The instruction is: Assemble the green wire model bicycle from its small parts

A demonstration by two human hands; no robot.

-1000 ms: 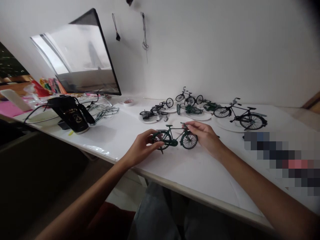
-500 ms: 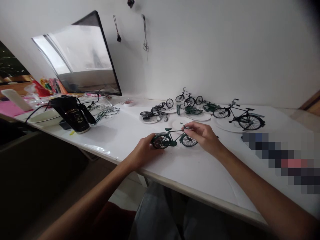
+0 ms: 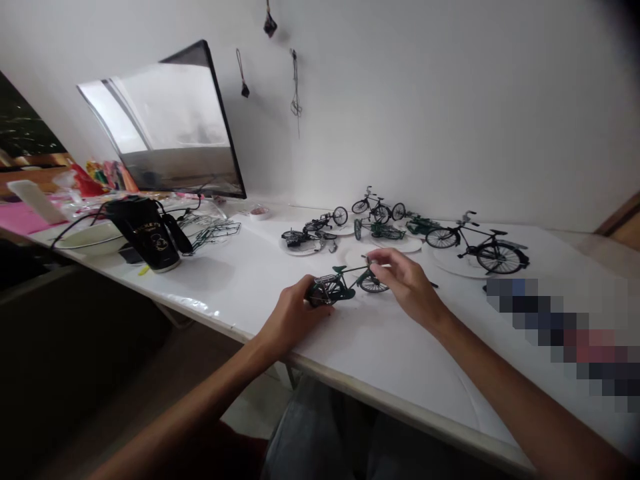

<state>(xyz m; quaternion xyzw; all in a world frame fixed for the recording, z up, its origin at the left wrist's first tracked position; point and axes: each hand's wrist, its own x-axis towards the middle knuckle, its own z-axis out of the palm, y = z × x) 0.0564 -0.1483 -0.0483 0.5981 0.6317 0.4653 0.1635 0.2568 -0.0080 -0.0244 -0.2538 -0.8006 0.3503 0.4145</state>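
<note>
A dark green model bicycle (image 3: 345, 283) stands upright on the white table, its front wheel to the right. My left hand (image 3: 295, 303) is closed around its rear wheel and rack. At the handlebar end, my right hand (image 3: 400, 273) pinches the bar with thumb and forefinger; the fingers cover part of it. Just behind the bicycle lies a white plate (image 3: 350, 253). Further right, a larger-looking black model bicycle (image 3: 475, 243) is propped upright on another plate.
Several model bicycles and green parts (image 3: 383, 230) crowd the plates at the back. To the left are a black tumbler (image 3: 145, 233), a pale bowl (image 3: 87, 240), green wire-like frames (image 3: 215, 231) and a monitor (image 3: 175, 120). A pixelated area covers the right side.
The model bicycle has turned slightly, its rear wheel swinging nearer me. Both hands have stayed on it, the right at the handlebar. The camera view has tilted up a little.
</note>
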